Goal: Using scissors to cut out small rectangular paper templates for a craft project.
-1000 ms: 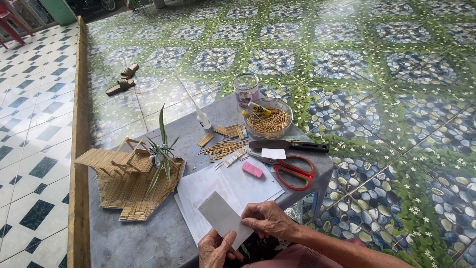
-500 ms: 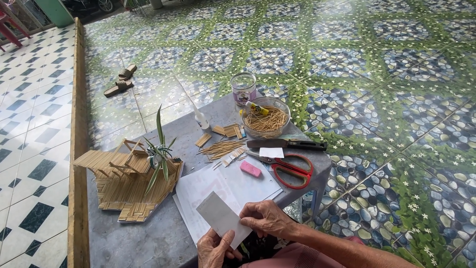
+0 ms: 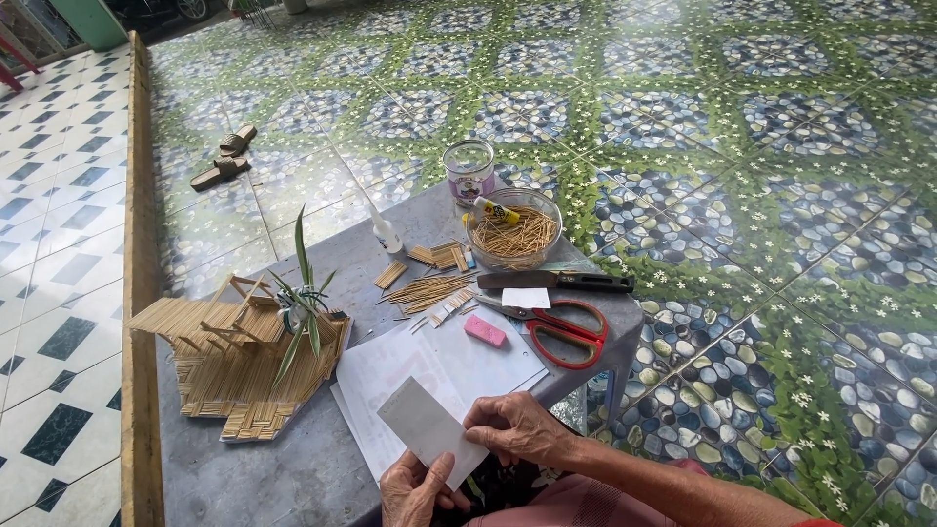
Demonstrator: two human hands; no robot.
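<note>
Both hands hold a grey rectangular card (image 3: 429, 427) over the near edge of a grey table (image 3: 293, 478). My left hand (image 3: 415, 493) grips the card's lower end from below. My right hand (image 3: 517, 429) pinches its right edge with fingers bent. White paper sheets (image 3: 439, 366) lie just beyond the card. A pink eraser (image 3: 484, 331) rests on the sheets, and red-handled scissors (image 3: 556, 330) lie to its right.
A stick-built model house with a small green plant (image 3: 239, 356) stands at the left. Loose sticks (image 3: 429, 290), a glass bowl of sticks (image 3: 513, 232), a glue bottle (image 3: 387, 232), a jar (image 3: 469, 172) and a black knife (image 3: 556, 281) sit farther back. Sandals (image 3: 224, 156) lie on the tiled floor.
The view has shifted slightly. Both hands keep hold of the grey card, with only small finger movement along its edge.
</note>
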